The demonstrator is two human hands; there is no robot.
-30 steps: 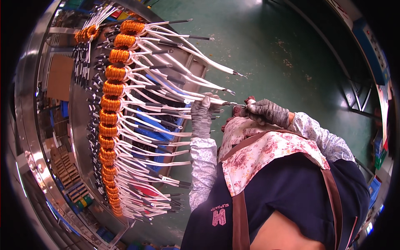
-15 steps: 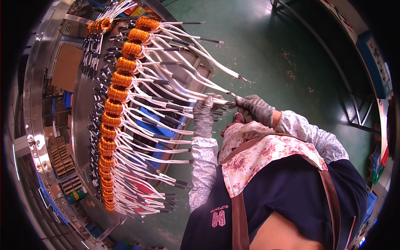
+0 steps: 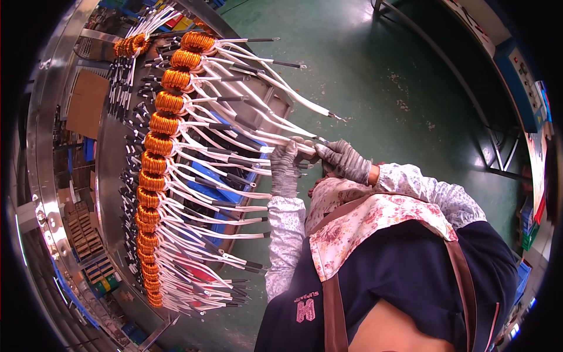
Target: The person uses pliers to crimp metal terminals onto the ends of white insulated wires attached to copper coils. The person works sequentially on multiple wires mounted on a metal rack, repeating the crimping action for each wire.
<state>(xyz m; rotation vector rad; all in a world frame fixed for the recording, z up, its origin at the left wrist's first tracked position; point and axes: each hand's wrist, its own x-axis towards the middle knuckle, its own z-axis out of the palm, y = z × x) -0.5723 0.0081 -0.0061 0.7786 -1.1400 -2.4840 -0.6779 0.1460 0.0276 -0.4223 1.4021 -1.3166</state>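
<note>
A long row of orange copper-wound coils (image 3: 159, 144) stands along the bench edge, each with white sleeved leads ending in black sleeving or bare metal tips. In a grey striped glove, my left hand (image 3: 286, 164) is closed round a pair of white leads (image 3: 264, 136) drawn out from the row. My right hand (image 3: 346, 161), gloved alike, pinches at the end of these leads just beside the left fingers. Its fingers hide that end. Just above my hands, another lead (image 3: 308, 105) reaches out with a bare tip.
Under the leads are blue bins (image 3: 205, 182). A smaller group of coils (image 3: 132, 45) lies at the far left, near a brown cardboard sheet (image 3: 88, 102). Wooden pallets (image 3: 85, 232) show at the left. A blue control box (image 3: 521, 82) stands at the right.
My right hand has moved left, closer to my left hand, and its fingers now cover the lead ends. The coils and bench have shifted slightly left and down in view.
</note>
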